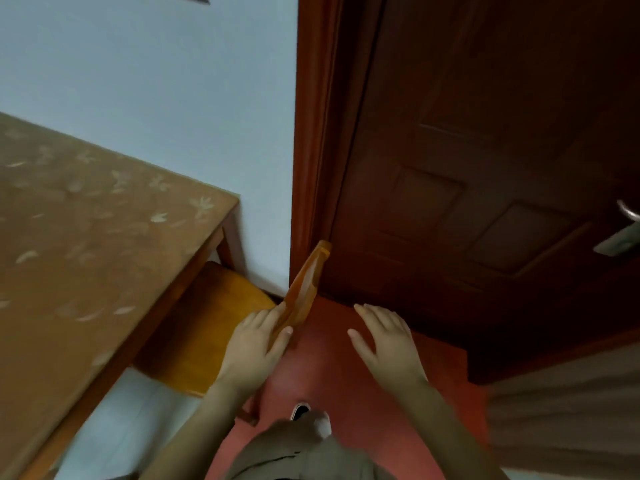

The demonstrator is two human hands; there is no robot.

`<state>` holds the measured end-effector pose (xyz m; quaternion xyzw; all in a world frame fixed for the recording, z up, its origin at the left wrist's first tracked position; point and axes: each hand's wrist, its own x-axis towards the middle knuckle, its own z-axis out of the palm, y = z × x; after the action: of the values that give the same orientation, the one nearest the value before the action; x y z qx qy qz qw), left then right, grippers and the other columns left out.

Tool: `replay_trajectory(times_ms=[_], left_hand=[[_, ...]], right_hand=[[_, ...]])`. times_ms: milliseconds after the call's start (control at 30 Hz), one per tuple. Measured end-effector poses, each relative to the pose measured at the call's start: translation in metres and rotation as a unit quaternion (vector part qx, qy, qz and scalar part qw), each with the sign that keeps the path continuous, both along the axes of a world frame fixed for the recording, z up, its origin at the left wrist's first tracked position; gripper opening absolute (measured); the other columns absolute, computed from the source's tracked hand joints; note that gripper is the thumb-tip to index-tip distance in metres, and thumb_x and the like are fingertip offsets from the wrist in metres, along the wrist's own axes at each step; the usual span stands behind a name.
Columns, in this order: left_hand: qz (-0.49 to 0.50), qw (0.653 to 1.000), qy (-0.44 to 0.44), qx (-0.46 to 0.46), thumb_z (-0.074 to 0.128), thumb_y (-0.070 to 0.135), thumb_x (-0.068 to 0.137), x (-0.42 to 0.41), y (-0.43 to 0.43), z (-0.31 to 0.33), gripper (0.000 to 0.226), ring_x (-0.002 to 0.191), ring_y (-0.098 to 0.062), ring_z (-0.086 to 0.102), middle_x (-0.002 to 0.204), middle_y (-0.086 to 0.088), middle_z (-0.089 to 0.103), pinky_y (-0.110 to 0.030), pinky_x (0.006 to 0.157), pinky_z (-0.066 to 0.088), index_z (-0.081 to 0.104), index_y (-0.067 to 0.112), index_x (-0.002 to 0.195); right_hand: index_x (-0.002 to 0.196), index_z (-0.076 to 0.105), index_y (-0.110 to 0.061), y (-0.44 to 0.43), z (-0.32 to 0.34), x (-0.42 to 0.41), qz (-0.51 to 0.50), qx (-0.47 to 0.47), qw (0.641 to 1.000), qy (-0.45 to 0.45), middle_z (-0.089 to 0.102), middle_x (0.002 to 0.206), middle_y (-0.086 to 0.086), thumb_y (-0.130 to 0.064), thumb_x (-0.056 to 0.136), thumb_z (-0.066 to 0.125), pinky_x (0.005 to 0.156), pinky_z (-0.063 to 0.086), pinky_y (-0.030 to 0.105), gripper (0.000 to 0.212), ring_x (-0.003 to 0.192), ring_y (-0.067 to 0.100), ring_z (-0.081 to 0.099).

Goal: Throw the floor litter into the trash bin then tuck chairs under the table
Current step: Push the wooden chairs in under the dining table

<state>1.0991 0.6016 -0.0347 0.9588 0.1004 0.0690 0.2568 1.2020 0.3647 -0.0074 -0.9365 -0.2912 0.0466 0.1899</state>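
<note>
A wooden chair stands at the table's right end, its orange seat point(211, 320) partly under the table point(86, 244), which wears a brown leaf-patterned cloth. The chair's backrest point(306, 285) rises edge-on toward the door. My left hand point(258, 341) rests on the backrest's top, fingers straight along one side and thumb on the other. My right hand point(388, 341) hovers open over the red floor to the right, touching nothing. No litter or trash bin is in view.
A dark brown door point(485, 168) with a metal handle point(627, 213) stands right ahead, its frame against the pale wall point(173, 98). Red floor point(346, 393) lies under my hands, white tiles point(138, 410) under the table. My shoe point(301, 410) shows below.
</note>
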Motion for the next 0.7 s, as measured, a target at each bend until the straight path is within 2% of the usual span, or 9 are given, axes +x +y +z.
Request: replay_trajectory(times_ms=[233,433,533,633,700], left_hand=[[0.095,0.995,0.008,0.013,0.025,0.054,0.098,0.053,0.023,0.018,0.058,0.130,-0.015,0.041,0.139,0.003,0.051,-0.031,0.109,0.030,0.041,0.022,0.143],[0.199,0.980,0.025,0.005,0.023,0.058,0.096,0.044,0.013,0.016,0.062,0.129,-0.014,0.043,0.138,0.003,0.051,-0.032,0.106,0.034,0.041,0.022,0.143],[0.261,0.964,0.046,0.001,0.022,0.061,0.095,0.039,-0.008,0.007,0.064,0.128,-0.014,0.043,0.138,0.003,0.052,-0.031,0.104,0.034,0.041,0.023,0.143],[0.329,0.942,0.067,-0.008,0.029,0.060,0.095,0.038,-0.034,0.000,0.061,0.124,-0.015,0.046,0.135,0.003,0.054,-0.031,0.100,0.037,0.045,0.023,0.140],[0.373,0.925,0.071,-0.013,0.037,0.058,0.095,0.039,-0.052,-0.004,0.056,0.118,-0.015,0.050,0.128,0.004,0.058,-0.031,0.095,0.040,0.049,0.023,0.136]], right_hand=[[0.145,0.045,-0.022,0.057,0.021,0.094,0.131,0.022,0.991,-0.006,0.047,0.147,-0.001,-0.046,0.100,0.044,0.119,0.015,0.034,0.052,0.139,0.015,0.036],[0.143,0.048,-0.022,0.098,0.006,0.140,0.286,0.043,0.957,0.020,0.049,0.145,-0.003,-0.053,0.096,0.038,0.120,0.019,0.039,0.057,0.138,0.013,0.036],[0.142,0.048,-0.026,0.115,-0.008,0.159,0.391,0.029,0.919,0.037,0.048,0.143,-0.007,-0.061,0.092,0.041,0.119,0.018,0.036,0.062,0.137,0.011,0.035],[0.145,0.042,-0.034,0.129,-0.019,0.173,0.516,-0.025,0.853,0.071,0.042,0.147,-0.014,-0.068,0.084,0.050,0.120,0.016,0.036,0.070,0.139,0.007,0.027],[0.144,0.042,-0.037,0.135,-0.025,0.179,0.568,-0.044,0.817,0.083,0.044,0.145,-0.016,-0.068,0.081,0.054,0.120,0.014,0.037,0.071,0.138,0.005,0.028]])
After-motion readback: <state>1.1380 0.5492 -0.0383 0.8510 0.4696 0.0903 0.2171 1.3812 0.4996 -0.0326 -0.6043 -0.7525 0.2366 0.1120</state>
